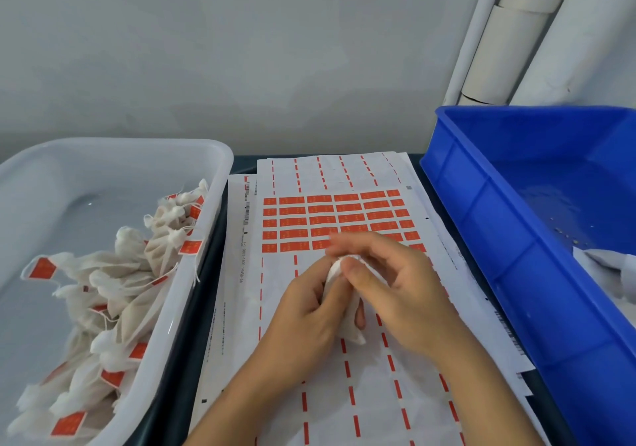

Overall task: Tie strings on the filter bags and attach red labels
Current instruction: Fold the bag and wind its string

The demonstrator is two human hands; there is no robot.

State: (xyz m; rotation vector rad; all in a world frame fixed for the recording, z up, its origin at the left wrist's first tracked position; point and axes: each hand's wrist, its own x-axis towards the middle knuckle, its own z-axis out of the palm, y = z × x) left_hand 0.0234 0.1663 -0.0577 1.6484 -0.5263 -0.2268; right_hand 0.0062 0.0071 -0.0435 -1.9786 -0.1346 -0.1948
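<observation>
— What is being held nearest?
— One filter bag is being pinched between the left hand and right hand, over the label sheets.
— And beyond?
— Two bins: tagged bags are being kept in the white bin; a blue bin is sitting to the right.
</observation>
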